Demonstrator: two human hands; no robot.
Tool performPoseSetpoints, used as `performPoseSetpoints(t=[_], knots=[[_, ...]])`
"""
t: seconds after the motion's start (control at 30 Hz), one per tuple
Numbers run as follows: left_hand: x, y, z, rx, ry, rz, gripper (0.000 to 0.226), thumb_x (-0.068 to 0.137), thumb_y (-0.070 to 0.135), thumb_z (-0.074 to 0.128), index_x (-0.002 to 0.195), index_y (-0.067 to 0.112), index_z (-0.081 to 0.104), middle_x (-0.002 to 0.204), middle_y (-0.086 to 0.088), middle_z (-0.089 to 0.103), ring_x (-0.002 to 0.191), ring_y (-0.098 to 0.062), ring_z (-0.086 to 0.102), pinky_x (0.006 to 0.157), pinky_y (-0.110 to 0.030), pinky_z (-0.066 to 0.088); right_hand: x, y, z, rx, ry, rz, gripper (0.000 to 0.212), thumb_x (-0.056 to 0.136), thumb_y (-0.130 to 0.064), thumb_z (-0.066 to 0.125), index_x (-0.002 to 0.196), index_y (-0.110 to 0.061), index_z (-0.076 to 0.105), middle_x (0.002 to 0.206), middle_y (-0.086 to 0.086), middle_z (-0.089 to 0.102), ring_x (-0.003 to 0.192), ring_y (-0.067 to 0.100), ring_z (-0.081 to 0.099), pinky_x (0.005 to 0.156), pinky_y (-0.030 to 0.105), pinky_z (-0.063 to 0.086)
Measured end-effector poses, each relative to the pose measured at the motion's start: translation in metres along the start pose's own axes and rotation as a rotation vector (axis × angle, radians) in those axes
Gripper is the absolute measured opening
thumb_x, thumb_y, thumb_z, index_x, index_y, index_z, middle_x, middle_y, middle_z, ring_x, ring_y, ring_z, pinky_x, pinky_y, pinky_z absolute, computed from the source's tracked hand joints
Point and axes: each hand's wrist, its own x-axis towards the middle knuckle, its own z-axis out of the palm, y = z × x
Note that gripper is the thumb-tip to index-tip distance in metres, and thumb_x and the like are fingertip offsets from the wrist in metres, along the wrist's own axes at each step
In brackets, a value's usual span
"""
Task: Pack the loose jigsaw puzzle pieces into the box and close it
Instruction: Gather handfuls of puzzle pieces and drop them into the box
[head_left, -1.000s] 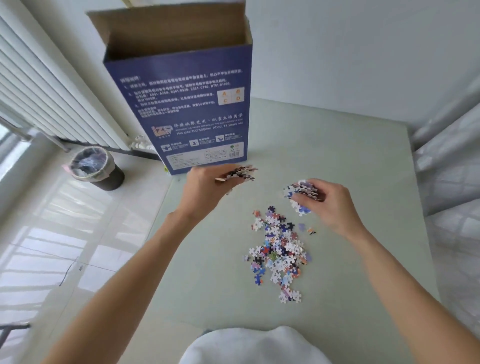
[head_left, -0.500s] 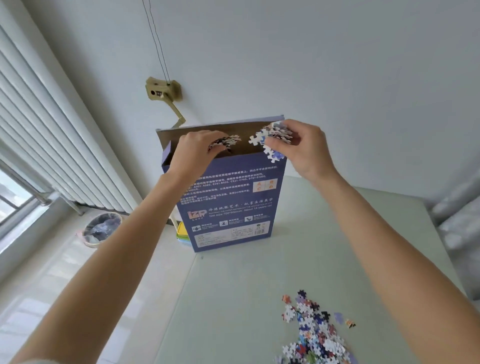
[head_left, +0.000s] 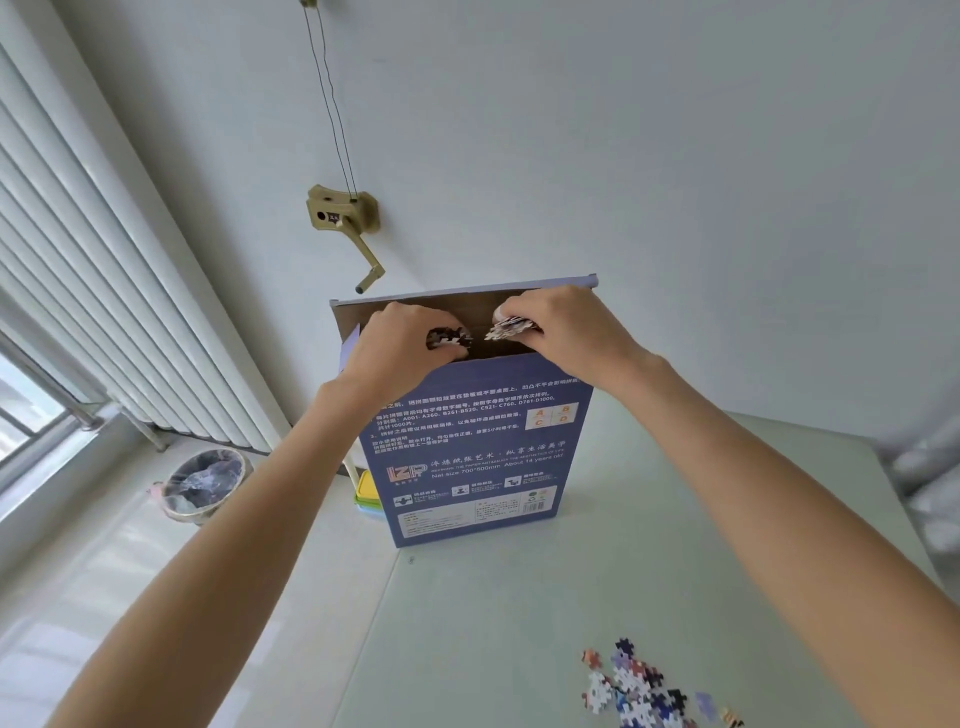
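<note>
A tall blue puzzle box (head_left: 470, 452) stands upright on the pale green table (head_left: 519, 613), its top open and brown inside. My left hand (head_left: 400, 348) grips a dark clump of puzzle pieces (head_left: 448, 338) just above the box's front rim. My right hand (head_left: 558, 332) holds a lighter clump of pieces (head_left: 506, 328) beside it, over the opening. The two clumps almost touch. A loose pile of puzzle pieces (head_left: 644, 686) lies on the table at the lower right, partly cut off by the frame edge.
A white radiator (head_left: 104, 291) runs along the left wall, with a lined waste bin (head_left: 205, 483) on the floor below it. A brass crank fitting (head_left: 343, 218) is fixed to the wall behind the box. A yellow and green thing (head_left: 366, 493) shows behind the box's left edge.
Both hands rose from the pile on the table to the box top with their clumps of pieces, then lowered slightly into the opening and drew closer together. The camera tilted upward.
</note>
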Motion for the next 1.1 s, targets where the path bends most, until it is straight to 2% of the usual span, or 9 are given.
performPoseSetpoints(t=[0.07,0.17,0.27,0.4,0.53,0.67,0.77,0.93,1.1], knots=[[-0.002,0.001,0.000,-0.036,0.003,-0.010,0.016,0.085,0.025,0.065,0.099,0.024,0.073,0.096,0.004,0.071,0.090,-0.016,0.062,0.073,-0.021,0.039,0.003,-0.001,0.002,-0.045,-0.042,-0.003,0.020,0.087,-0.018,0.062,0.106,-0.018,0.066,0.100,0.001,0.070,0.089,0.024,0.064,0.071,0.042,0.051],[-0.002,0.001,0.000,-0.025,-0.001,-0.014,0.018,0.089,0.024,0.060,0.103,0.023,0.072,0.103,0.002,0.071,0.095,-0.019,0.061,0.074,-0.023,0.038,0.009,-0.002,0.002,-0.136,-0.119,-0.058,0.024,0.091,-0.018,0.056,0.113,-0.016,0.064,0.106,0.003,0.068,0.095,0.026,0.063,0.077,0.041,0.049],[-0.002,0.001,0.000,0.026,-0.008,-0.009,0.022,0.092,0.025,0.055,0.108,0.022,0.069,0.107,0.002,0.069,0.097,-0.019,0.059,0.070,-0.021,0.032,0.014,-0.003,0.005,-0.193,-0.180,-0.104,0.025,0.092,-0.016,0.052,0.114,-0.014,0.062,0.105,0.006,0.067,0.093,0.031,0.063,0.074,0.042,0.048],[-0.003,-0.005,-0.001,-0.068,0.004,-0.034,0.021,0.083,0.026,0.067,0.103,0.024,0.070,0.100,0.006,0.070,0.090,-0.012,0.061,0.079,-0.024,0.043,0.018,-0.007,0.006,-0.159,-0.242,-0.081,0.025,0.091,-0.027,0.054,0.113,-0.018,0.060,0.099,0.006,0.068,0.091,0.029,0.062,0.075,0.042,0.048],[-0.003,-0.008,-0.001,-0.101,0.044,-0.015,0.017,0.074,0.025,0.075,0.090,0.026,0.070,0.081,0.011,0.066,0.074,-0.007,0.059,0.075,-0.029,0.049,0.018,-0.006,0.004,-0.009,-0.270,0.017,0.023,0.088,-0.036,0.059,0.103,-0.019,0.061,0.082,0.000,0.065,0.075,0.020,0.058,0.069,0.035,0.043],[-0.003,-0.007,-0.002,-0.080,0.073,-0.009,0.005,0.081,0.027,0.070,0.085,0.029,0.072,0.077,0.006,0.067,0.074,-0.014,0.060,0.070,-0.028,0.049,0.015,-0.003,0.004,0.075,-0.237,0.045,0.019,0.089,-0.038,0.056,0.092,-0.022,0.067,0.087,-0.007,0.068,0.077,0.013,0.060,0.074,0.036,0.047],[-0.005,-0.004,-0.005,-0.084,0.071,0.011,0.010,0.084,0.025,0.067,0.090,0.023,0.075,0.073,0.002,0.068,0.071,-0.015,0.063,0.070,-0.025,0.048,0.012,-0.007,0.004,0.097,-0.175,0.036,0.022,0.091,-0.035,0.054,0.097,-0.022,0.071,0.094,-0.008,0.070,0.083,0.010,0.061,0.075,0.034,0.048],[-0.006,-0.004,-0.004,-0.021,0.062,0.037,0.023,0.078,0.026,0.073,0.100,0.022,0.071,0.090,0.004,0.070,0.079,-0.013,0.063,0.075,-0.028,0.049,0.007,-0.010,0.013,0.070,-0.068,0.043,0.020,0.089,-0.035,0.058,0.098,-0.023,0.072,0.093,-0.005,0.067,0.083,0.014,0.059,0.070,0.035,0.047],[-0.006,-0.004,-0.005,0.001,0.127,0.066,0.025,0.071,0.020,0.078,0.095,0.019,0.069,0.078,0.008,0.056,0.067,-0.011,0.050,0.061,-0.023,0.034,0.002,-0.012,0.021,0.149,0.047,0.058,0.011,0.082,-0.016,0.069,0.092,-0.012,0.072,0.087,0.003,0.065,0.073,0.018,0.058,0.069,0.039,0.050]])
